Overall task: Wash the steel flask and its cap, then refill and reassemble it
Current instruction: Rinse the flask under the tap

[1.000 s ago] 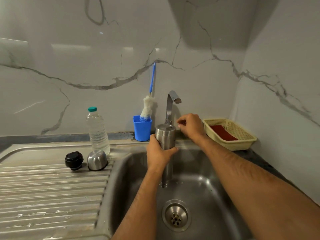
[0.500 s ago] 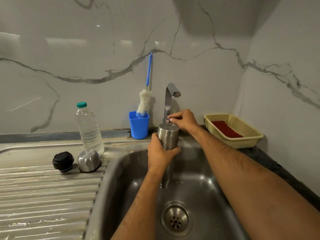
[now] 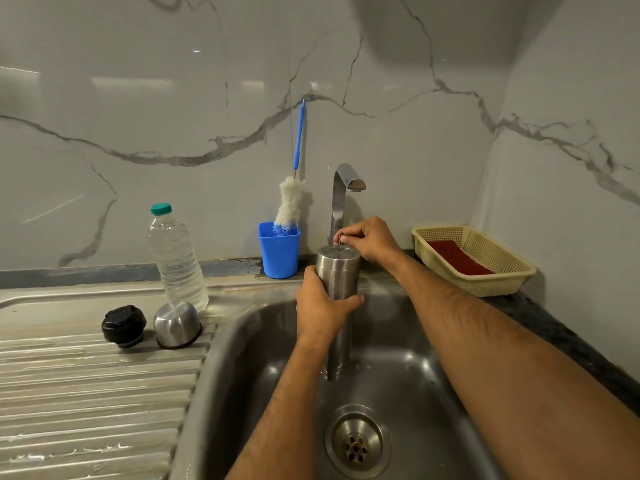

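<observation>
Over the middle of the frame, above the steel sink (image 3: 263, 341), the left hand (image 3: 320, 306) is wrapped round the steel flask (image 3: 337, 271), which stands upside down with its flat base up and its neck pointing at the basin. The right hand (image 3: 370, 239) pinches the small tap lever (image 3: 340, 237) just behind the flask. A wet steel body could slide through the grip and knock the basin; a sudden jet from the tap (image 3: 346, 188) might splash off the upturned base. At left, on the ribbed draining desk (image 3: 86, 393), lie the steel cup cap (image 3: 176, 323) and the black stopper (image 3: 123, 325), near a plastic water bottle (image 3: 176, 254). Marble-veined walls meet at the right, above a yellow basket (image 3: 502, 265). A blue cup (image 3: 278, 251) holds a bottle brush (image 3: 291, 206).
</observation>
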